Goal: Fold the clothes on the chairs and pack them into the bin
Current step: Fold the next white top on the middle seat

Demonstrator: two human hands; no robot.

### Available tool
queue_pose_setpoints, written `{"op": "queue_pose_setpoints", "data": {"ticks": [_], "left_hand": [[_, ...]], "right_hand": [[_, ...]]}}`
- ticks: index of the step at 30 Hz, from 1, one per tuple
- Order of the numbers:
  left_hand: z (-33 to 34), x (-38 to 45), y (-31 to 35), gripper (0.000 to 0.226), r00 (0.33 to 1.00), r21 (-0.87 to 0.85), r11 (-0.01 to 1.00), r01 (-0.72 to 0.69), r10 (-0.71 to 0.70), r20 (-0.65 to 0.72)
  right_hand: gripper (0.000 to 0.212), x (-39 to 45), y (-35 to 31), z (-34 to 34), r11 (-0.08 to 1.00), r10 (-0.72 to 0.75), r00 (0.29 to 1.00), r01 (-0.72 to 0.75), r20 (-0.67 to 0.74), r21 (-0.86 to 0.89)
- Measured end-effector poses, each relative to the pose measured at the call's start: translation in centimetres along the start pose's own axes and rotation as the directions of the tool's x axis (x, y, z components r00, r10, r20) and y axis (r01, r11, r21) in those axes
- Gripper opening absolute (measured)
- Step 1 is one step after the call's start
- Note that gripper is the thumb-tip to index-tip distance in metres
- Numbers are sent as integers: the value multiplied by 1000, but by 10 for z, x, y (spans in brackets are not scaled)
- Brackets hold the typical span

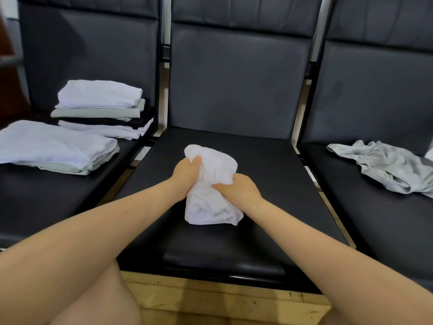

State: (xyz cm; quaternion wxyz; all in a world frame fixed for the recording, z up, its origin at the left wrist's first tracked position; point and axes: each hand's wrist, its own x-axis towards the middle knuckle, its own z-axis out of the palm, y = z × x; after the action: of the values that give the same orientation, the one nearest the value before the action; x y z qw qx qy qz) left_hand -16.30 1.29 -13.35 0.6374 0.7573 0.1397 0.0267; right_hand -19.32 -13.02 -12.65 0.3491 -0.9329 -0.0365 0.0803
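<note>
Both hands, left hand (pixel 187 175) and right hand (pixel 236 187), grip a bunched white garment (pixel 212 184) on the middle chair seat (pixel 269 174). Two folded stacks (pixel 100 109) sit on the left chair; a crumpled grey garment (pixel 386 168) waits unfolded on the right. No bin shows, so packing seems not yet begun.

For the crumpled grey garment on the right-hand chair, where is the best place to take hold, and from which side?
Take the grey garment by its thin upper-left edge, coming from the left over the seat. That edge lies flat and free near the middle chair, while the right part bunches and runs out of view.
</note>
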Motion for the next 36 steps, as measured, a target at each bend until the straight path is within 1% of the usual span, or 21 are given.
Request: {"op": "queue_pose_setpoints", "data": {"ticks": [1, 3, 4, 6, 8, 10, 12, 14, 16, 18, 20, 21, 22, 24, 26, 27, 29, 30, 33, 34, 36], "left_hand": [[0, 2, 1, 42, 999, -51, 998, 33, -34, -22], [-3, 3, 3, 44, 996, -114, 991, 67, -73, -46], [-4, 4, 3, 45, 997, -112, 992, 58, -64, -51], [-5, 5, 3, 46, 999, -44, 999, 10, -11, -42], [-7, 2, 4, 45, 1000, 48, 998, -28, 28, -4], [-11, -2, 5, 45, 998, 65, 998, -5, 1, 63], [-17, -11, 8, 53, 982, 98, 995, 37, -54, 179], [-22, -19, 10, 70, 935, 136, 988, 75, -117, 336], [-25, -22, 8, 78, 866, 55, 990, 128, -139, 481], [-25, -24, 8, 73, 806, -110, 976, 189, -90, 585], [-25, -28, 10, 67, 767, -273, 930, 245, -14, 641], [-25, -30, 12, 64, 766, -351, 895, 274, 17, 642], [-25, -32, 14, 58, 784, -421, 860, 288, 41, 619], [-25, -33, 17, 52, 856, -531, 802, 273, 50, 515], [-26, -30, 19, 46, 925, -600, 768, 224, 27, 380], [-25, -29, 20, 40, 945, -616, 761, 203, 13, 327], [-26, -30, 24, 27, 970, -634, 757, 159, -1, 242], [-26, -29, 24, 24, 980, -640, 758, 126, 6, 200], [-31, -29, 28, 31, 996, -658, 751, 46, 12, 83], [-35, -30, 30, 33, 999, -671, 741, 18, 20, 49], [-46, -29, 35, 38, 998, -713, 699, -54, 46, -31]], "right_hand": [[19, 1, 0, 0, 991, 2, 1000, 1, -26, 133], [5, 2, -1, -5, 913, 40, 999, -23, -32, 407], [4, 4, -1, -8, 872, 51, 998, -35, -20, 489], [9, 6, 1, -12, 832, 46, 999, -25, -23, 554], [17, 6, 2, -18, 814, 27, 998, 12, -58, 581], [25, 6, 3, -26, 793, 16, 996, 43, -91, 608], [26, 6, 2, -35, 759, 4, 993, 77, -122, 647], [19, 4, -1, -46, 703, -15, 990, 113, -143, 702], [19, 2, -2, -53, 657, -51, 990, 135, -135, 741], [26, 0, -2, -57, 617, -108, 991, 128, -77, 777], [32, -2, -2, -58, 590, -177, 984, 84, 28, 803], [34, -3, -3, -57, 594, -206, 974, 49, 93, 803], [35, -3, -4, -56, 607, -224, 962, 13, 155, 795], [38, -4, -4, -54, 627, -210, 949, -53, 234, 777], [39, -4, -5, -51, 630, -146, 956, -108, 253, 769], [41, -4, -3, -48, 630, -116, 961, -126, 253, 766], [49, -8, -2, -41, 634, -99, 956, -155, 278, 758], [52, -12, -2, -36, 629, -104, 944, -181, 313, 756], [53, -21, -2, -19, 632, -121, 903, -250, 412, 734], [50, -21, -2, -14, 624, -125, 904, -250, 409, 741], [42, -17, -6, -8, 537, -125, 927, -237, 354, 810]]}}
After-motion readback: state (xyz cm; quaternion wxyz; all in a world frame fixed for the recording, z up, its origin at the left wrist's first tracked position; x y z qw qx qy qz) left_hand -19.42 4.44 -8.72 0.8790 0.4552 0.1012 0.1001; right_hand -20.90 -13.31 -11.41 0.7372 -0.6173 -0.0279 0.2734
